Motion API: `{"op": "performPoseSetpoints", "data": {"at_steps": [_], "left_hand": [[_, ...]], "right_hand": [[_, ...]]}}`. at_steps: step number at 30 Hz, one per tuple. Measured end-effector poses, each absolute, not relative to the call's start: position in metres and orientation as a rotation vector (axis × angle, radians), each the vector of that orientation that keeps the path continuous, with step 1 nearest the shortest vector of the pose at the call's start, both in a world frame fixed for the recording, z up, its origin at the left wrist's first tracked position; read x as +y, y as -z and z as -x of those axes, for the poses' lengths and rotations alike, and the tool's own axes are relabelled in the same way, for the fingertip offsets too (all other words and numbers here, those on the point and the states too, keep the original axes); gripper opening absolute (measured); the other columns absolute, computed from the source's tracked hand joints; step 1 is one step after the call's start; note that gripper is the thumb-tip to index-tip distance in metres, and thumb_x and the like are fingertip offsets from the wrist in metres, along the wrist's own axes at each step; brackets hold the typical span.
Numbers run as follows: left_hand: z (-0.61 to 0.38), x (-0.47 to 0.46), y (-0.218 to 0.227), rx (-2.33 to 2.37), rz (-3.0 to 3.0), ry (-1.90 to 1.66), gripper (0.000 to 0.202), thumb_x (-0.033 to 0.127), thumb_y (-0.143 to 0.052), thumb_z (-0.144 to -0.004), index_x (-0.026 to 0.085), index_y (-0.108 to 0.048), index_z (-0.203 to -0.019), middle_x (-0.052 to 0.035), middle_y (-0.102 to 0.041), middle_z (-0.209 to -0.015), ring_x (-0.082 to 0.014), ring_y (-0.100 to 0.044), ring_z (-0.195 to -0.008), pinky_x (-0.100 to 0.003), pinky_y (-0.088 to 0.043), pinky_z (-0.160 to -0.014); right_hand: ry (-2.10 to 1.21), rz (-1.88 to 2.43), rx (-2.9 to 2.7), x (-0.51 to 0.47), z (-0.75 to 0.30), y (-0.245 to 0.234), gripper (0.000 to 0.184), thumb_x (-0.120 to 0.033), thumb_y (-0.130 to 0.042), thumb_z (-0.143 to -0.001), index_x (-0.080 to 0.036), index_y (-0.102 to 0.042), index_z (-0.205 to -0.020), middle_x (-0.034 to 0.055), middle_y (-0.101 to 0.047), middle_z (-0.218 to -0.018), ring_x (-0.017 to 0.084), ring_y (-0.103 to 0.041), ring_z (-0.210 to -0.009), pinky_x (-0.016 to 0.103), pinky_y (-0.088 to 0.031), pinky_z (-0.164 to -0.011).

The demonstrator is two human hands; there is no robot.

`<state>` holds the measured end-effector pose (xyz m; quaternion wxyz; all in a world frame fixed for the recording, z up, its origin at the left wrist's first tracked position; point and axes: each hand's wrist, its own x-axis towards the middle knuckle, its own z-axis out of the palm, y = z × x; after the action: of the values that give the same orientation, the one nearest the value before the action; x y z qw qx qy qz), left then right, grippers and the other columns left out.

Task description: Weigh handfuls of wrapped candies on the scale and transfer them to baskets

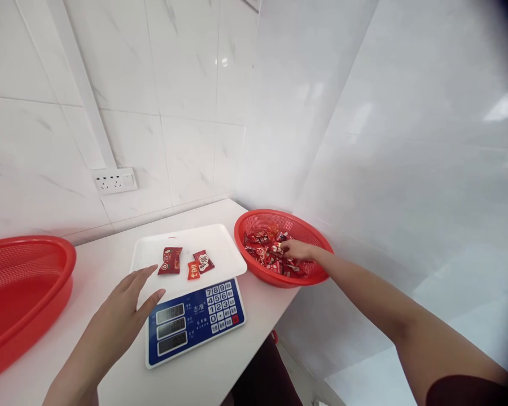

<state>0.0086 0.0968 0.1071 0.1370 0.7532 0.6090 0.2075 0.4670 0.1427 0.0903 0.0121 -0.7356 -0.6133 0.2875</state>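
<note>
My right hand [295, 249] reaches into a red plastic basket [322, 248] of red-wrapped candies [260, 254]. Its fingertips are down among the wrappers, and I cannot make out whether they grip one. Over the near left corner of a digital scale [197, 321] hovers my left hand [129, 301], fingers stretched out and thumb apart, with nothing in it. On the scale's white pan [224, 254] lie a larger dark red packet [170, 260], a small orange-red packet [193, 270] and a red packet with a white patch [204, 260]. The last two touch or overlap.
Another red basket [25, 332] stands at the left on the white table [203, 378]. A tiled wall with a power socket [115, 180] rises behind. A pale smooth wall [406, 186] closes the right side, near the candy basket, which overhangs the table's right edge.
</note>
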Motion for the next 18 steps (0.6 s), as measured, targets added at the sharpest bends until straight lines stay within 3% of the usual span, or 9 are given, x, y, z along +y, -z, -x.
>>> {"op": "performPoseSetpoints", "data": {"at_steps": [4,11,18], "left_hand": [[-0.008,0.098,-0.106,1.764,-2.178,-0.616,0.055,0.059,-0.037,-0.083,0.034,-0.041,-0.133,-0.0040,-0.050,-0.135,-0.0274,-0.054,-0.114,-0.042,-0.048,-0.087],[-0.007,0.097,-0.107,1.766,-2.168,-0.619,0.056,0.060,-0.037,-0.083,0.035,-0.039,-0.133,-0.0036,-0.049,-0.136,-0.0275,-0.056,-0.111,-0.042,-0.049,-0.085],[-0.006,0.097,-0.107,1.761,-2.196,-0.639,0.053,0.058,-0.037,-0.084,0.035,-0.041,-0.132,-0.0036,-0.048,-0.137,-0.0279,-0.055,-0.114,-0.044,-0.046,-0.090]], "right_hand": [[-0.915,2.121,-1.780,0.143,-0.472,-0.112,0.013,-0.020,-0.050,-0.078,-0.021,-0.059,-0.088,0.0015,-0.064,-0.089,0.014,-0.058,-0.076,0.021,-0.047,-0.058],[-1.138,1.858,-1.311,0.144,-0.471,-0.120,0.029,-0.024,-0.065,-0.073,-0.021,-0.062,-0.101,0.0054,-0.063,-0.111,0.017,-0.059,-0.089,0.022,-0.050,-0.061],[-1.192,1.748,-1.206,0.149,-0.470,-0.127,0.023,-0.020,-0.068,-0.073,-0.021,-0.065,-0.096,0.0037,-0.068,-0.100,0.015,-0.063,-0.078,0.023,-0.052,-0.060]]}}
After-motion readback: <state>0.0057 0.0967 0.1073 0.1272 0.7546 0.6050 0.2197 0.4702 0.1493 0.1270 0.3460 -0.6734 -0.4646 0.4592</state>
